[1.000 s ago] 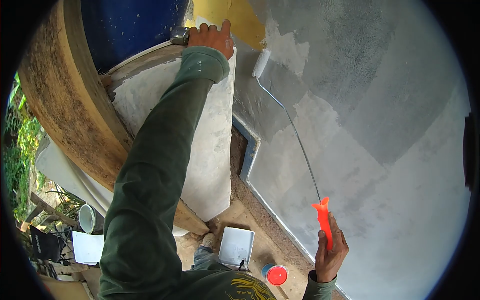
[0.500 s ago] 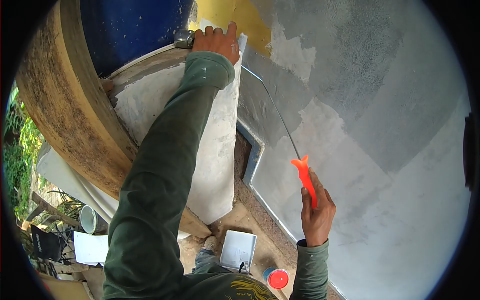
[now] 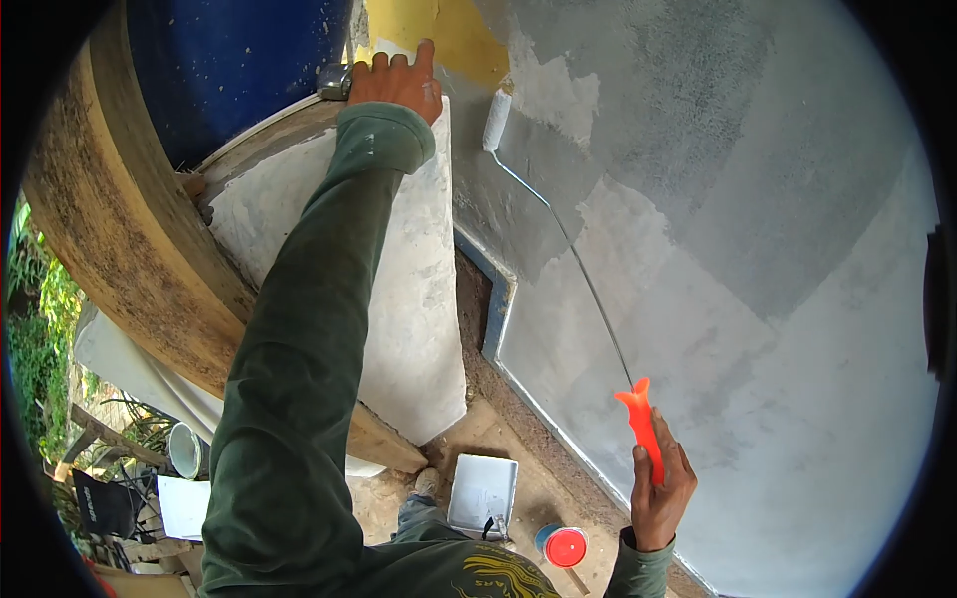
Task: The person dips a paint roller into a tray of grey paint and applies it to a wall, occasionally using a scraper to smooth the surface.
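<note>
In my right hand (image 3: 663, 498) is the orange handle of a long-framed paint roller (image 3: 638, 424), fingers and thumb closed around it. Its white roller sleeve (image 3: 497, 120) lies against the grey wall (image 3: 688, 149), just below the yellow patch (image 3: 449, 35). My left hand (image 3: 399, 85) is up at the top end of a whitish slab (image 3: 414, 329), fingers bent over its edge and the index finger straighter. Beside those fingers sits a shiny metal fitting (image 3: 334, 82), at the lower edge of a blue panel (image 3: 239, 70).
A thick curved beam (image 3: 130, 229) runs along the left. Below are a paint tray (image 3: 483, 488) and a red-lidded container (image 3: 566, 547) on the floor. A bucket (image 3: 186, 450) and greenery (image 3: 45, 349) are at far left. A blue-grey ledge (image 3: 495, 309) borders the wall.
The roller sleeve has come out from behind the slab's edge onto the grey wall. My right hand and the handle moved down and right. My left hand keeps its place on the slab.
</note>
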`<state>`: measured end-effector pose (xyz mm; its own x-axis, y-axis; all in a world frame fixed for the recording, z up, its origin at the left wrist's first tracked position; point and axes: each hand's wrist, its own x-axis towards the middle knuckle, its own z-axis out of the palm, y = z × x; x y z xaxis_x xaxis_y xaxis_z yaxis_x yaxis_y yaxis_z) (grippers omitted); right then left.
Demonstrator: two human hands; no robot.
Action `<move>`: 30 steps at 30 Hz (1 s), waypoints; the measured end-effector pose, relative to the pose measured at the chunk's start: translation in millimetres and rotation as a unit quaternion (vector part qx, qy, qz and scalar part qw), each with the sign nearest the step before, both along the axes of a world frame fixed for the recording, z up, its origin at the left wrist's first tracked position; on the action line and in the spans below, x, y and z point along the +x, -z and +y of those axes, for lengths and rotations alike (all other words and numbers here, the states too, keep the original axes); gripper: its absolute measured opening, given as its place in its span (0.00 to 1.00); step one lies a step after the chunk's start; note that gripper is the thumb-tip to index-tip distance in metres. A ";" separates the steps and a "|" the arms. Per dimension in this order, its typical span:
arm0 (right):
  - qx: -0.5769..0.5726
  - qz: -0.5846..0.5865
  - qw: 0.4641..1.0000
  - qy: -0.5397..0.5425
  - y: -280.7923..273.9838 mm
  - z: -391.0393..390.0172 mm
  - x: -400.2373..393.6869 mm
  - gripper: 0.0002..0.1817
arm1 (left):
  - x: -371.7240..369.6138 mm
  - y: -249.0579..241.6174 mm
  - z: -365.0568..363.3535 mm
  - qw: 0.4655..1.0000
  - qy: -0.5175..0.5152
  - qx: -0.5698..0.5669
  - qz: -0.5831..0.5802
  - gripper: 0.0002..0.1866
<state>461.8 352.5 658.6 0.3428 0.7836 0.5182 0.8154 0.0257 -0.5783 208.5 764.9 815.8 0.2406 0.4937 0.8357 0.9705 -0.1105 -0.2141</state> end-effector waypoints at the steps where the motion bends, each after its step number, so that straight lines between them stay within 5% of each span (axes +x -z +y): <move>1: -0.013 0.016 1.000 0.009 -0.2 -11.0 2.5 0.23 | -0.6 -0.7 -0.5 1.000 0.001 -0.001 0.003 0.26; 17: -0.135 0.050 0.987 0.068 2.3 -137.1 35.3 0.19 | 1.7 -9.0 -2.7 0.998 -0.032 -0.060 0.001 0.27; 20: -0.113 -0.022 0.992 0.046 20.1 -120.6 40.1 0.20 | 7.1 -12.9 -10.4 0.994 -0.053 -0.092 0.004 0.28; 21: -0.095 0.046 0.993 0.056 18.2 -108.2 31.0 0.23 | 7.7 -13.2 -9.8 0.994 -0.055 -0.099 0.004 0.28; 30: -0.037 0.059 0.998 0.007 19.3 10.3 20.9 0.29 | 9.0 -11.8 -11.0 0.996 -0.054 -0.072 0.013 0.29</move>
<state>482.7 362.7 639.3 0.4099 0.8123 0.4150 0.7416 -0.0318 -0.6701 217.5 754.0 827.6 0.1997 0.6320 0.7488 0.9728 -0.0363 -0.2287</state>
